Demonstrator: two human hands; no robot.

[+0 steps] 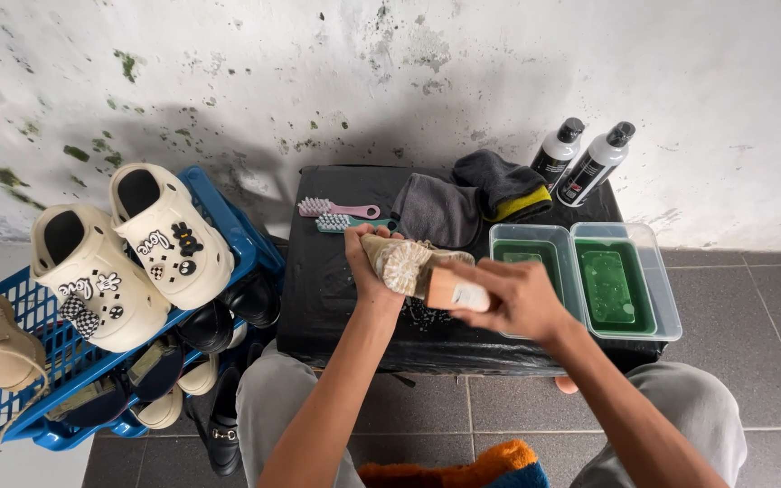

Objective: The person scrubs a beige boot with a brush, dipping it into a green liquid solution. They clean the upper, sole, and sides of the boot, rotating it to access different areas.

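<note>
Head view looks down on a black surface (336, 298) set against a stained white wall, with the person's knees at its near edge. The left hand (368, 262) is clenched around a beige shoe (389, 251), holding it above the middle of the surface with the toe pointing toward the far edge. The right hand (512, 298) grips a wooden brush (436, 280) by its handle, and the foamy bristle head presses against the side of the shoe, just right of the left hand's fingers, so the brush touches the shoe and lies between the two hands. Behind the shoe, near the far edge, lie a pink brush (336, 209) and a teal brush (345, 222) side by side, with grey cloths (463, 203) heaped to their right. Two white bottles with black caps (580, 163) stand at the far right corner. Two clear tubs of green liquid (589, 280) sit side by side along the right edge, just beside the right hand. Left of the surface, a blue basket (56, 361) on the floor carries cream clogs (128, 253) and darker shoes
</note>
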